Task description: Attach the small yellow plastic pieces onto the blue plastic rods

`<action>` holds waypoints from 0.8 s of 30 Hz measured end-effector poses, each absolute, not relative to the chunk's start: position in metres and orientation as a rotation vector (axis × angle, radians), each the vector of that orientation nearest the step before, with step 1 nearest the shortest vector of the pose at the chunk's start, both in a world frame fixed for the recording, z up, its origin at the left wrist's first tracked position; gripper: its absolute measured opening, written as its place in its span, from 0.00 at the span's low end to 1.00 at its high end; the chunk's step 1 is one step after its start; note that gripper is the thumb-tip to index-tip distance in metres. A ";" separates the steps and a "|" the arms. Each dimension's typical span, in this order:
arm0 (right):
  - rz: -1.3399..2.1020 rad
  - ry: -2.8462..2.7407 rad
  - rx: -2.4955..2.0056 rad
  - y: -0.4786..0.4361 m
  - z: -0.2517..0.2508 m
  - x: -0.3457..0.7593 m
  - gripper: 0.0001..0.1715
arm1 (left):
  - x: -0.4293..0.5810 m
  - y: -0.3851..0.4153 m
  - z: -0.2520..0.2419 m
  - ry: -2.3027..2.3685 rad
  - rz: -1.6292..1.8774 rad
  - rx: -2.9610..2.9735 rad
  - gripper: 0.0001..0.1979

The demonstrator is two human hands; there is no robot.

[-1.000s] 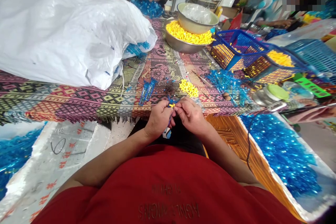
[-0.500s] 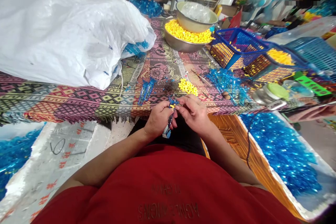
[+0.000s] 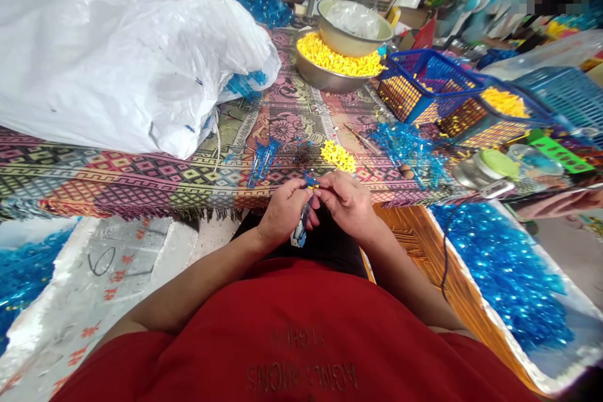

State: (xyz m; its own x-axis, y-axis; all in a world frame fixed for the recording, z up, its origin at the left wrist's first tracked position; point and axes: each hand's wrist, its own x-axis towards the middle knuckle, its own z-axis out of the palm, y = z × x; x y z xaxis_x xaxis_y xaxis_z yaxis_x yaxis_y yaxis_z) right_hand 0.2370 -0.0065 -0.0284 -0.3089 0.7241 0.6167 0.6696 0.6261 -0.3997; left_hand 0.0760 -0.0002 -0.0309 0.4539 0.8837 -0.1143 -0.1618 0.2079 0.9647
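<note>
Two hands are close together over a lap. The left hand point(image 3: 284, 212) and the right hand point(image 3: 346, 204) are both closed in, and their fingertips pinch a small blue plastic piece point(image 3: 303, 224). The piece is thin and shiny, and it hangs down between the hands. A little yellow bit sits at its top, by the fingers. The hands are too close around it to show just how it is held.

Near the hands, a small heap of yellow bits point(image 3: 337, 156) lies on the surface, which has a soft, bright cloth point(image 3: 136, 185) with a fringe. Beside the heap are a few long blue pieces point(image 3: 262, 162) and a dark, spiky clump point(image 3: 303, 154). A bigger, tangled heap of blue pieces point(image 3: 405, 147) lies to the right.

Much more is left around them. A steel bowl point(image 3: 315, 75) is full of yellow bits, and a blue basket point(image 3: 424, 59) holds more. A white foam box point(image 3: 480, 304) on the right is packed with shiny blue pieces, and another foam box point(image 3: 117, 264) on the left holds some too. A big white plastic sack point(image 3: 122, 50) lies puffed up on the cloth.
</note>
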 end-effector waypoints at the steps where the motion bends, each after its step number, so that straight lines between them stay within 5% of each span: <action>1: 0.084 -2.027 -1.108 -0.007 -0.028 0.236 0.05 | 0.076 0.000 -0.030 0.805 0.848 1.125 0.07; 24: 0.148 -1.864 -1.108 -0.005 -0.036 0.236 0.04 | 0.076 -0.001 -0.027 0.845 0.852 1.175 0.11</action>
